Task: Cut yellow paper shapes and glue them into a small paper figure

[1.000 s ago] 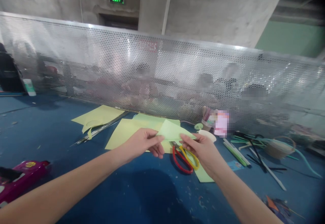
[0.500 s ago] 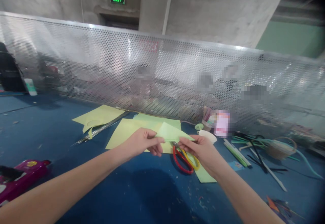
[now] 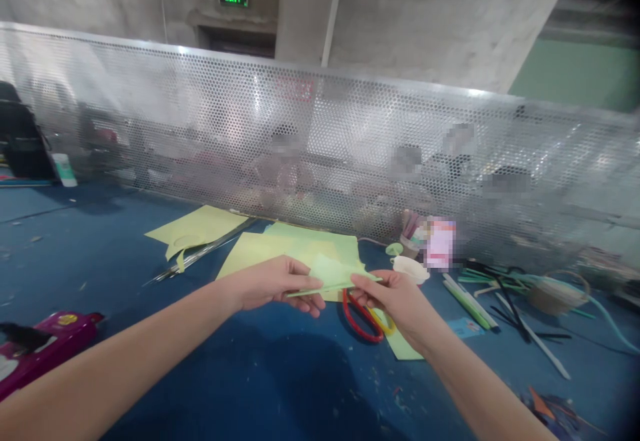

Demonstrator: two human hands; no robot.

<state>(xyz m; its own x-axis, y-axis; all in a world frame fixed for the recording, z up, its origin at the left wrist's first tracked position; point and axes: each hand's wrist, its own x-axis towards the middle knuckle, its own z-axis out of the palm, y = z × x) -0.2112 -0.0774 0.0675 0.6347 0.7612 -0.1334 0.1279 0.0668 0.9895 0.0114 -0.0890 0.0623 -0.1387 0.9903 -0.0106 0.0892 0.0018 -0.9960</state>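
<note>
A small piece of folded light green paper [image 3: 334, 273] is held up between my two hands, its long lower edge facing me. My left hand [image 3: 283, 286] pinches its left end between thumb and fingers. At the right end, my right hand [image 3: 381, 290] grips the paper, thumb on top. Just below lie scissors with red and yellow handles [image 3: 361, 321], their blades hidden behind the hands and paper. Yellow and green paper sheets [image 3: 250, 254] lie on the blue table behind my hands. Another green piece [image 3: 404, 346] shows beneath the scissors.
A perforated metal screen [image 3: 210, 121] borders the table's far side, with blurred people behind it. At left are a purple glue-gun-like tool [image 3: 60, 341] and cut yellow paper [image 3: 195, 228]. Rightward stand a white cup [image 3: 411, 269], green and white markers [image 3: 467, 304] and a small basket [image 3: 555, 292].
The folded paper has tilted: its upright triangular point now lies lower and flatter, and its lower edge shows further left. Both hands keep hold of it.
</note>
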